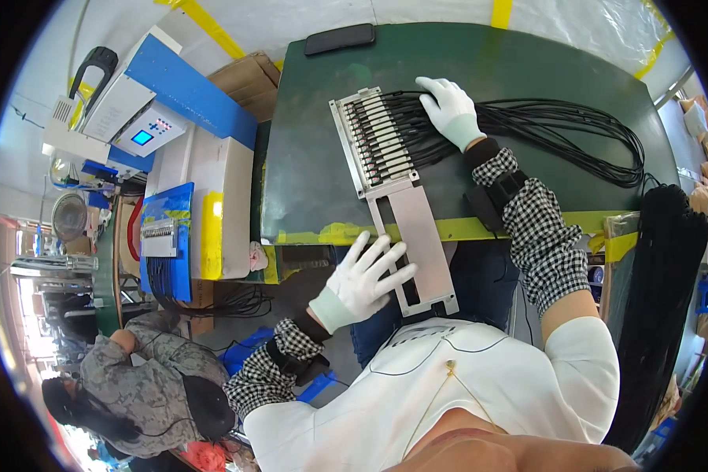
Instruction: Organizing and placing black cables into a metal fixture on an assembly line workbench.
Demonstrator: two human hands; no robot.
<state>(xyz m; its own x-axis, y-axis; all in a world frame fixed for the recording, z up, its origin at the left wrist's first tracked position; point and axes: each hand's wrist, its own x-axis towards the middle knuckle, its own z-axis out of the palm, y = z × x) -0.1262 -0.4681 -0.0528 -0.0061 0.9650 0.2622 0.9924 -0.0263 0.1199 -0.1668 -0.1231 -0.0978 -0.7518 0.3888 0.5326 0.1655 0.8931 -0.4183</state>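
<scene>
A metal fixture (360, 169) lies on the green table, with a row of black cable ends with light-coloured tips set side by side in its slots. Joined to its near end, a long flat metal plate (423, 240) reaches past the table's front edge towards my lap. My left hand (362, 279), in a white glove, has its fingers spread over the plate's left side, by a long slot. My right hand (451, 110), gloved too, lies with fingers stretched on the black cables (566, 118) just right of the fixture. The cables run right and loop back.
A black phone (340, 39) lies at the table's far left corner. To the left stands a blue and white machine (141, 130) with a lit screen, and a blue board (182, 271) bearing a similar fixture. Black cables (657, 315) hang at the right. Another person (153, 385) sits lower left.
</scene>
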